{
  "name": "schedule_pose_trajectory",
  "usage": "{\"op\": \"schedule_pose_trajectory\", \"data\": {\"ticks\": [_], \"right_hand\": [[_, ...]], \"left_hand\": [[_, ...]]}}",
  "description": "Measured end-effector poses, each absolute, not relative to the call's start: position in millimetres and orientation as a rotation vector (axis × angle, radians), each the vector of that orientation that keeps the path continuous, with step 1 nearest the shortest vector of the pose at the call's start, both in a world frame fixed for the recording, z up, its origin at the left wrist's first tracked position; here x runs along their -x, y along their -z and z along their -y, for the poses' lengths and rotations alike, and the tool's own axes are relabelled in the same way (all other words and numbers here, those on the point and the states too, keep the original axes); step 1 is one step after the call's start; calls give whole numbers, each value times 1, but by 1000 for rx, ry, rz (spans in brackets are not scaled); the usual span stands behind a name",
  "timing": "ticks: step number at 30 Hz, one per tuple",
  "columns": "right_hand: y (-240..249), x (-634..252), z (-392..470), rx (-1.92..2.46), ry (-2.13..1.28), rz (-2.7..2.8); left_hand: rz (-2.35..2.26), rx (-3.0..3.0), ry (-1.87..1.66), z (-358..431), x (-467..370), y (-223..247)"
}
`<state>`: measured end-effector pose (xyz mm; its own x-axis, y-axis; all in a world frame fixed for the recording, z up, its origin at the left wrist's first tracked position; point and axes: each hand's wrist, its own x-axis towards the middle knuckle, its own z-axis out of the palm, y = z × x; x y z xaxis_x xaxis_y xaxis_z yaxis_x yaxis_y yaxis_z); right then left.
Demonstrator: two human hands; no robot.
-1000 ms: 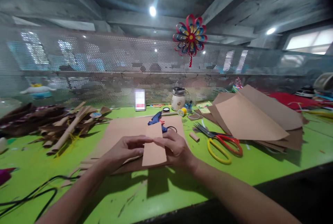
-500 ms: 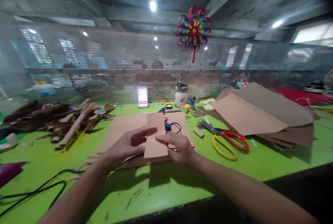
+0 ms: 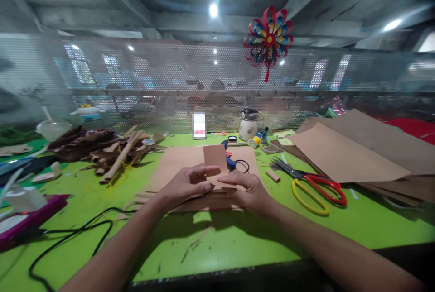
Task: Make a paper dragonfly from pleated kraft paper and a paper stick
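Observation:
A short strip of brown kraft paper [image 3: 215,156] stands between my two hands, its upper part rising above my fingers. My left hand [image 3: 186,185] pinches its left side, with fingers over the front and the thumb lower down. From the right, my right hand [image 3: 253,192] grips its lower part, index finger toward the left fingertips. The strip's lower end looks curled, though fingers partly hide it. Beneath lie larger brown paper sheets [image 3: 176,158] and some narrow strips. Just behind my right hand is a blue tool [image 3: 231,163] with a black cord, partly covered by the strip.
Scissors [image 3: 316,188] with red and yellow handles lie at right, near a small paper roll [image 3: 272,174]. Stacked brown sheets [image 3: 353,156] fill the right side. Rolled paper scraps [image 3: 118,160], a purple power strip [image 3: 50,210] and black cables [image 3: 81,229] are at left.
The head view has turned left, so things appear farther right. The strip's lower end, flat and hanging down before, now looks curled up between my fingers. Both hands have come closer together around it.

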<state>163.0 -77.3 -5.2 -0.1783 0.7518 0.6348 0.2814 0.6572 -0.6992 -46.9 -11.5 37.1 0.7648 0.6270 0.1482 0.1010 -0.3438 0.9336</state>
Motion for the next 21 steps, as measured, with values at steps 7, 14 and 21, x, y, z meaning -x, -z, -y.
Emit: {"op": "schedule_pose_trajectory", "data": {"ticks": [7,14,21], "right_hand": [[-2,-160,80,969,-909,1541],[-3,-159,78,1015,-904,1476],[3,-156,76,1113,-1042,1313]], "left_hand": [[-415,-1795,-549,13,44,-32],[-565,-1929,-583,22,32,-39],[-706,-1927,-697,14,28,-25]]}}
